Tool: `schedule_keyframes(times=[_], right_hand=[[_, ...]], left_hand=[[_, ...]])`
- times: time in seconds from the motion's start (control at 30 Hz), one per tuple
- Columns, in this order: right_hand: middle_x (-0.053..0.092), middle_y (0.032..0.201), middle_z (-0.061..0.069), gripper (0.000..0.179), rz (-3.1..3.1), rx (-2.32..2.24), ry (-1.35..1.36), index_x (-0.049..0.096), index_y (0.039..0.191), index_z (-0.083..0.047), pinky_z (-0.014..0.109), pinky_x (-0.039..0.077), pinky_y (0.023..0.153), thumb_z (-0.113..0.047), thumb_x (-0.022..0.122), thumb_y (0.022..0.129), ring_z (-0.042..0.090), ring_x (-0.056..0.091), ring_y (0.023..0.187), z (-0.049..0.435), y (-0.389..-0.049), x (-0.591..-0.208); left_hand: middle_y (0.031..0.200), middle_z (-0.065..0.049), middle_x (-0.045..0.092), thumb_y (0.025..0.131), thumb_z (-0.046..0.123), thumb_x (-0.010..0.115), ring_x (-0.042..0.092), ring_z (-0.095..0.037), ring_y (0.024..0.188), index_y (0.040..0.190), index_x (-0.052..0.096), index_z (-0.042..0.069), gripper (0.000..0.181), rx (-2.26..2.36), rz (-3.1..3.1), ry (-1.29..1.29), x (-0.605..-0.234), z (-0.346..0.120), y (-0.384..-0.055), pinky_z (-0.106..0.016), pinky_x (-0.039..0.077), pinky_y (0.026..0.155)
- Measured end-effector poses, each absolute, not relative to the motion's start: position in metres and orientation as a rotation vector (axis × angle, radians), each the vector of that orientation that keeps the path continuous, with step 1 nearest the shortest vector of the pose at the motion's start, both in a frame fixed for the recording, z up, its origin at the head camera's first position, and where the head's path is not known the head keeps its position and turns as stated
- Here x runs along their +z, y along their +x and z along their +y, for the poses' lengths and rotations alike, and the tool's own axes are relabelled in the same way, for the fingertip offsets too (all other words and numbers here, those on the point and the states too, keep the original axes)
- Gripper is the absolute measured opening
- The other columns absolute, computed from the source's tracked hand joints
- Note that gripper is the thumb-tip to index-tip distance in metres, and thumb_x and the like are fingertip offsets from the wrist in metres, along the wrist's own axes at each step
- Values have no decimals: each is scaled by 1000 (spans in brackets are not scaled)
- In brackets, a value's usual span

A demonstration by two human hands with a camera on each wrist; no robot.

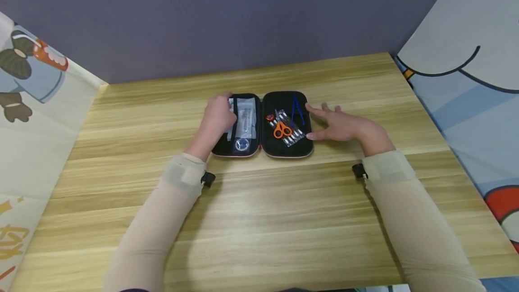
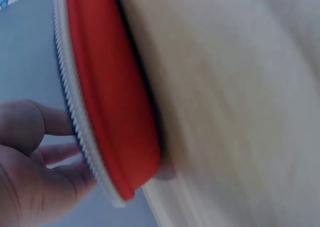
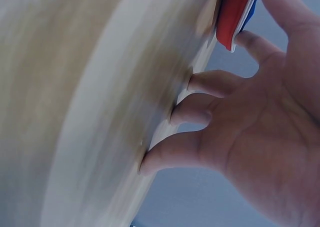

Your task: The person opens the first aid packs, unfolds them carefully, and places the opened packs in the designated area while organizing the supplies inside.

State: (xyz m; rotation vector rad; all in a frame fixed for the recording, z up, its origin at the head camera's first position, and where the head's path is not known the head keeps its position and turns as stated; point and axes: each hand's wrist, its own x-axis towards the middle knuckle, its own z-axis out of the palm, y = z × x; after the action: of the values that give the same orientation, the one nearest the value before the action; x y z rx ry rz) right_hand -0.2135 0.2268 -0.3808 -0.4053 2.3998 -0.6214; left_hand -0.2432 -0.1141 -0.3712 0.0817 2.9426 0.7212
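An unzipped case point(image 1: 261, 152) with a black inside and red outside lies spread on the table. Under a black strap in its left half are clear and white packets point(image 1: 245, 118), with a round clear-wrapped item point(image 1: 242, 144) below. Orange-handled scissors point(image 1: 282, 130), a strip of cotton swabs point(image 1: 293, 136) and blue tweezers point(image 1: 297, 109) fill the right half. My left hand point(image 1: 219, 114) reaches over the case's left rim point(image 2: 82, 102); its fingertips are hidden. Spread wide, my right hand point(image 1: 338, 123) touches the right rim with thumb and index finger, other fingertips on the table.
A wooden table point(image 1: 284, 220) runs back to a grey-purple panel point(image 1: 243, 21). Cartoon-printed panels stand along the left side point(image 1: 36, 134) and right side point(image 1: 466, 89). A small red item point(image 1: 269, 117) lies beside the scissors.
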Motion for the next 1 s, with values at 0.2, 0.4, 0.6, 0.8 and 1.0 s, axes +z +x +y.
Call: schedule_keyframes(times=[0.2,0.4,0.6,0.8,1.0], right_hand=[[-15,173,31,101,2403,-616,-401,2,172,-33,90,1,113,-62,66,99,71,-16,151,228,-214,-381],[-16,173,31,101,2397,-619,-393,1,172,-34,91,0,112,-63,65,99,71,-17,151,230,-215,-380],[-17,173,31,101,2391,-612,-391,1,172,-35,90,2,113,-65,64,99,69,-17,152,230,-214,-380],[-16,174,30,99,2394,-601,-388,2,172,-35,90,3,113,-65,63,100,69,-17,153,229,-213,-380],[-17,174,30,98,2390,-605,-391,1,171,-37,90,4,114,-65,62,100,68,-17,153,227,-215,-381]], left_hand=[[124,-18,68,83,-9,58,64,-33,106,153,53,2,71,805,2936,88,-372,-107,-241,-47,58,92],[157,-23,50,89,-1,64,52,-43,141,158,47,9,71,575,3051,223,-369,-91,-233,-60,53,106],[161,-10,50,103,7,58,43,-36,152,152,58,17,49,224,2898,778,-355,-52,-229,-67,47,112],[163,-1,50,99,-4,63,41,-30,153,150,60,22,58,22,2565,1070,-349,-25,-234,-63,44,119],[145,2,60,97,-7,66,51,-23,135,138,64,21,50,-12,2457,1109,-354,-19,-238,-42,52,109]])
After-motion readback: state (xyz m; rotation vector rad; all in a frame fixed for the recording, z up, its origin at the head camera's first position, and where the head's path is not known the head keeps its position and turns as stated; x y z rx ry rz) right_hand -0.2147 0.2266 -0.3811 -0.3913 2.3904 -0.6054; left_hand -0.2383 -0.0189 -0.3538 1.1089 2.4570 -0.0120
